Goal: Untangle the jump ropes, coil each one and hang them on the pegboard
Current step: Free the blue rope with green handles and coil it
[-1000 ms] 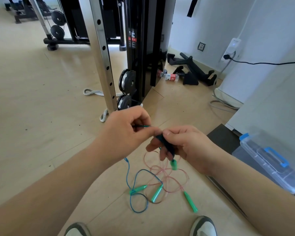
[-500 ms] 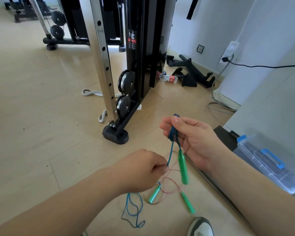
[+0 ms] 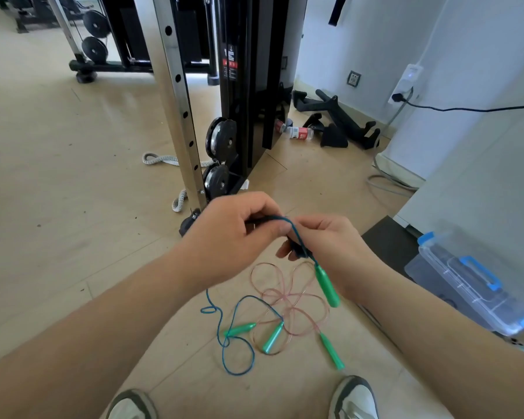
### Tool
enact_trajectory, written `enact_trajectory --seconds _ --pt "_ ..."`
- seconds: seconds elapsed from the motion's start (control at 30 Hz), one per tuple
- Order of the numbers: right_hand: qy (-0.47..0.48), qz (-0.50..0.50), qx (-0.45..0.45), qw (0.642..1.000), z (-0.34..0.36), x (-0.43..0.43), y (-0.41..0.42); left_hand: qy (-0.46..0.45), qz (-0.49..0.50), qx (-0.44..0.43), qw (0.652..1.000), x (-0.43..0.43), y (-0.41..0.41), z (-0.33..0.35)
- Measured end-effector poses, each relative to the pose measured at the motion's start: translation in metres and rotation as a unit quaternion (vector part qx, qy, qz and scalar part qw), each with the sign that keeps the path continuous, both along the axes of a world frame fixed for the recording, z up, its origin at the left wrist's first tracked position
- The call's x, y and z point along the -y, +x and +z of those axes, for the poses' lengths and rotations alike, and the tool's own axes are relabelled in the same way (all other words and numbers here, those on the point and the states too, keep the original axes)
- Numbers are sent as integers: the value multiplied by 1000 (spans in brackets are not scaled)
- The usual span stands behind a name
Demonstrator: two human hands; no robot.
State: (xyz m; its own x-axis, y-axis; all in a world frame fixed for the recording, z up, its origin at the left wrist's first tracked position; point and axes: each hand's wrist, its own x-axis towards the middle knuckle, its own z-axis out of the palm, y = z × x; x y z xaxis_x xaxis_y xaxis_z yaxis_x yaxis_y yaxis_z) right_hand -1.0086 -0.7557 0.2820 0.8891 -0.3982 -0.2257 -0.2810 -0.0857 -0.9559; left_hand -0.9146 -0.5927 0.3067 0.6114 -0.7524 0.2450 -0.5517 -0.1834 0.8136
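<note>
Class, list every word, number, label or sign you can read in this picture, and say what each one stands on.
No text here can be read.
Red and white stickers on the black machine column: print too small and blurred to read.
Red label on the bottle lying behind the machine: blurred, unreadable.

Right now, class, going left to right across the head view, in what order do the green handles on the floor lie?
Left floor handle → middle floor handle → right floor handle; the hanging handle overlaps it, so omitted.
</note>
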Motion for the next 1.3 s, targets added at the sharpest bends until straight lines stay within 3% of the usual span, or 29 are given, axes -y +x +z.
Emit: enact_trajectory --seconds 0.1,0.2,0.37,0.57,0.67,0.73,0.8,0.87,0.97,1.17,1.3 --pt "82 46 -7 996 3 -1 1 -9 24 -71 997 -3 11 -3" --pt "77 80 -15 994 5 -4 1 6 55 -90 994 -6 19 -13" --pt "146 50 10 988 9 -6 0 97 71 -101 988 -9 23 -28" --pt "261 -46 44 963 11 -4 1 300 -47 -30 952 -3 -2 -44" --pt "268 -89 61 957 4 0 4 328 -114 -2 938 3 -24 -47" --pt "227 -104 48 967 0 6 4 317 -132 -9 939 7 -32 -43" --pt "98 -76 -2 992 -3 10 2 290 -131 -9 948 9 -32 -31" --pt "-3 -29 -29 999 -4 11 -4 228 -104 -13 968 8 -25 -18" --pt "-58 14 -42 997 -2 11 -8 101 -40 -36 993 2 -10 -5" --pt "100 87 9 991 12 2 -12 -13 60 -89 994 -5 15 -15" --pt "237 39 31 970 17 -7 -9 55 50 -142 987 -3 13 -27"
